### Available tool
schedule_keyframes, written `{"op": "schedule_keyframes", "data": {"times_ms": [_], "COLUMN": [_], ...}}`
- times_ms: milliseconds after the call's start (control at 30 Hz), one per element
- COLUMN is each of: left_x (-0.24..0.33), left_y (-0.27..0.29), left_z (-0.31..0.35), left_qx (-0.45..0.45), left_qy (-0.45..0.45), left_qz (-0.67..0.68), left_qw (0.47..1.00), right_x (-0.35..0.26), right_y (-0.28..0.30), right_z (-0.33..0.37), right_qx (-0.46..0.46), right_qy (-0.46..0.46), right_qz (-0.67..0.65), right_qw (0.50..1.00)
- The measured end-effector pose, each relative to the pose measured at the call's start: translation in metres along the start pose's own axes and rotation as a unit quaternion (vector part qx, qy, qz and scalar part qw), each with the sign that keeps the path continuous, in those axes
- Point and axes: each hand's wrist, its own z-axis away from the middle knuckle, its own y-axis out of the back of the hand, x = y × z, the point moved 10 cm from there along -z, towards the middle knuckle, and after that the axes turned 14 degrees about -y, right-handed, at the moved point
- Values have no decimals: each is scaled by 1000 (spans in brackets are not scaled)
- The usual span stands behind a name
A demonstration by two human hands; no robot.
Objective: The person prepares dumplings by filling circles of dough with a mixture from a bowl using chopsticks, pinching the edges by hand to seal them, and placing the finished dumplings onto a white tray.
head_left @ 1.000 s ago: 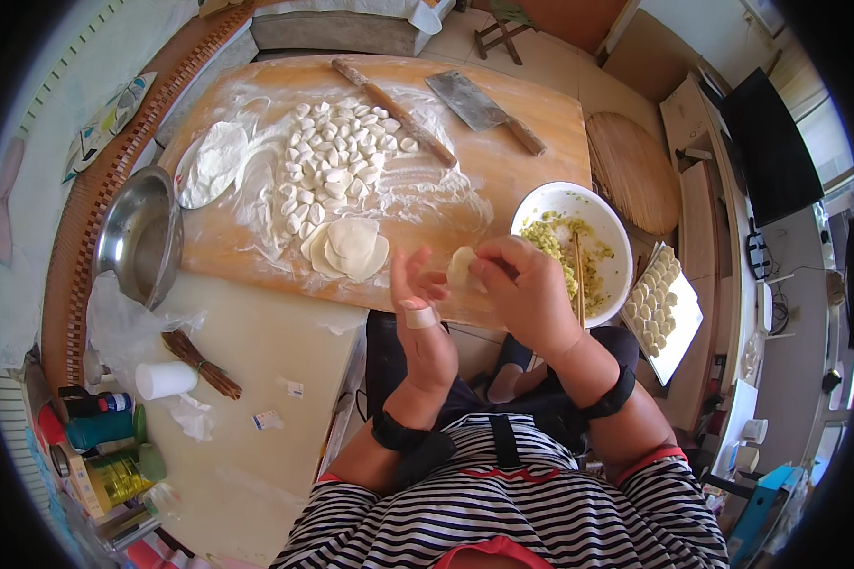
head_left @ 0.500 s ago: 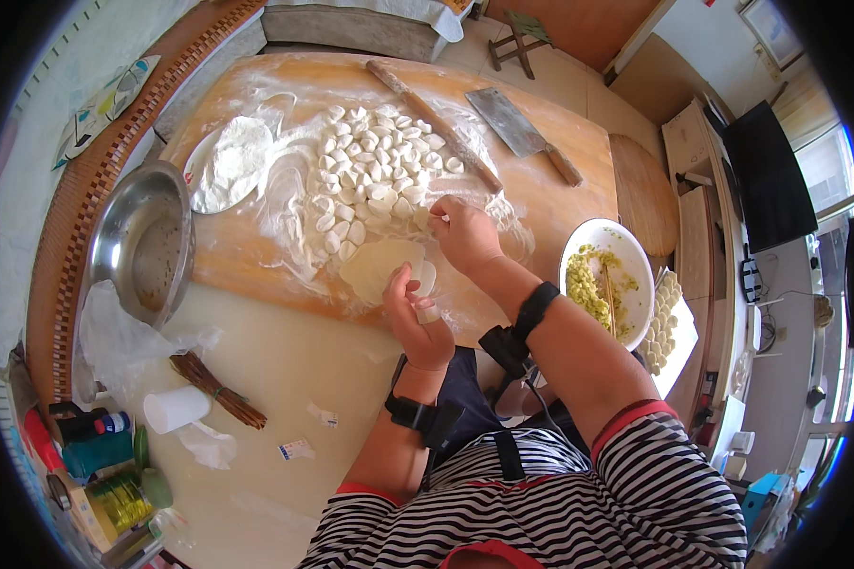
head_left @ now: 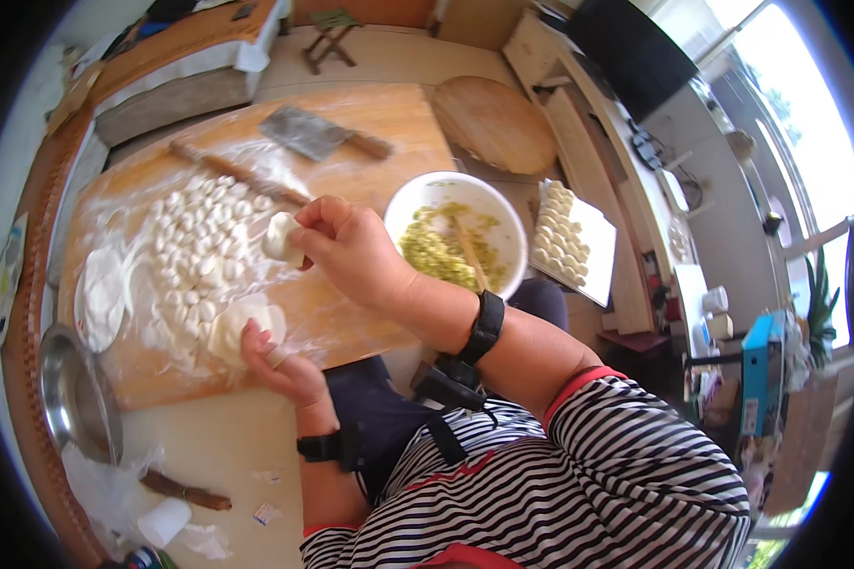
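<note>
Between its thumb and fingers, my right hand (head_left: 356, 254) pinches a small, pale dough wrapper (head_left: 281, 237), raised over the board beside the white mixing bowl (head_left: 512, 228). My left hand (head_left: 285, 372), palm turned upward, grips the edge of a few thin round dough wrappers (head_left: 242, 327) at the near side of the board; its thumb is partly hidden. Many small floured dough pieces (head_left: 209, 232) lie heaped just beyond. Chopped green-and-yellow filling (head_left: 432, 251) with a wooden utensil (head_left: 470, 254) in it sits in the bowl.
A rolling pin (head_left: 237, 173) and a cleaver (head_left: 304, 133) lie on the far part of the floured wooden board (head_left: 389, 109). A flour plate (head_left: 102, 299) and steel basin (head_left: 66, 394) are at the left. Shaped dumplings (head_left: 560, 232) sit on a white tray (head_left: 596, 251) at right.
My view has swung to the right, bringing the bowl and dumpling tray nearer the middle. My right hand has lifted a dough wrapper away from the dough heap. My left hand stays at the wrappers.
</note>
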Motion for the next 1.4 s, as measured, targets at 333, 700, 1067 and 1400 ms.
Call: {"op": "schedule_keyframes", "data": {"times_ms": [333, 700, 1067, 1400], "left_x": [1, 3, 3, 16], "left_y": [-17, -50, -56, -45], "left_z": [1, -2, 3, -13], "left_qx": [-79, -207, -241, -77], "left_qy": [29, 11, 9, 44], "left_qz": [-45, -165, -211, -168], "left_qw": [995, 964, 947, 982], "right_x": [77, 305, 341, 388], "right_y": [381, 656, 664, 729], "right_z": [140, 161, 96, 95], "right_qx": [317, 546, 410, 464], "right_qy": [12, -207, -326, -100], "right_qz": [-122, 32, 391, 287], "right_qw": [940, 811, 757, 832]}}
